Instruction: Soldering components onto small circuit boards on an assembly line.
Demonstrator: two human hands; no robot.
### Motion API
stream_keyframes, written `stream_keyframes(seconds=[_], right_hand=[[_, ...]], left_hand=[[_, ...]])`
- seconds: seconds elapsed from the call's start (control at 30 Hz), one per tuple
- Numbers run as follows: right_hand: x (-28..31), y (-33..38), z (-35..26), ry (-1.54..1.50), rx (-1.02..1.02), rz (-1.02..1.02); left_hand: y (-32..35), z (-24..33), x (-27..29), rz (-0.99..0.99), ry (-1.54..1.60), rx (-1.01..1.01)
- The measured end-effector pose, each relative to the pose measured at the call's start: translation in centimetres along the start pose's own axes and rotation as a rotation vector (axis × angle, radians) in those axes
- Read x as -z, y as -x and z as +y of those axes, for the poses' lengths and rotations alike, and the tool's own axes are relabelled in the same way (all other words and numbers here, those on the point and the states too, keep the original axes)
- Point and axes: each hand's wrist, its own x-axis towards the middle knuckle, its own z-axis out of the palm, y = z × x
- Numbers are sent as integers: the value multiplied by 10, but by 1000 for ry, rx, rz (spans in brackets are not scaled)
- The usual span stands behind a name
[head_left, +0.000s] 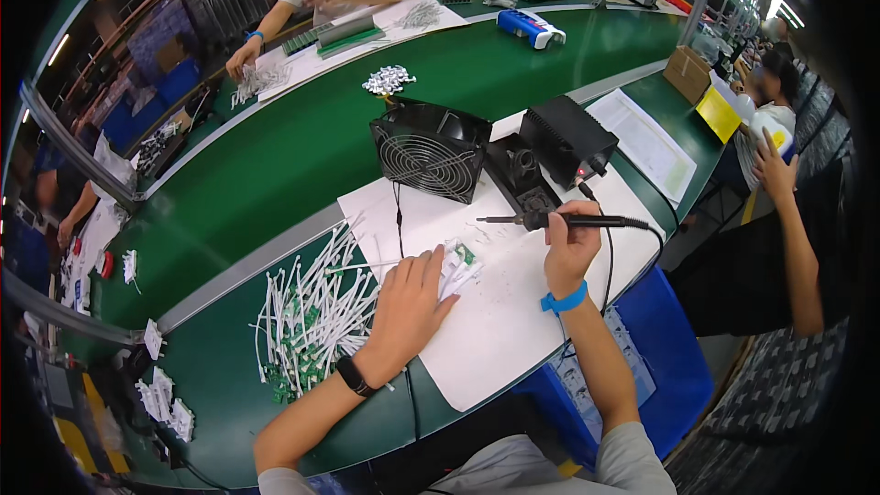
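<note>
We see our left hand (408, 307) lying flat, fingers spread and holding nothing, on the white sheet (513, 312) that covers the near edge of the green bench (302, 156), its fingertips touching a small green board (461, 261) with white wires that lies near the sheet's middle. Our right hand (570, 247) is closed around the black soldering iron (559, 219), which it holds level above the sheet with the tip pointing left, just beyond the board; a blue band (564, 300) rings that wrist and a black watch (353, 376) the left one. The iron's cord (610, 257) loops down past the sheet's right edge. At the sheet's far edge a black fan (431, 148) stands upright, and just right of it sit the iron stand (521, 174) and the black soldering station (566, 137). A heap of white wires with green boards (316, 316) lies on the bench along the sheet's left edge, touching our left wrist. Small white parts (165, 399) lie at the bench's near left corner. Across the belt, at the far edge, another person's hands (275, 32) rest on white paper beside a pile of silvery parts (390, 80), with a blue and white tool (532, 27) farther right. To our right a second person raises a hand (777, 170).
</note>
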Motion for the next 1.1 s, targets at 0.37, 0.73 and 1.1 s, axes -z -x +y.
stream_keyframes(seconds=[0.37, 0.73, 1.1], right_hand=[[-11, 12, 2, 200, -41, -196], [-15, 11, 8, 77, -158, -187], [-19, 11, 5, 141, -174, -172]], left_hand=[[1, -18, -2, -3, 30, -67], [-5, -21, 3, -42, 52, -92], [-4, -22, 4, -64, 42, -81]])
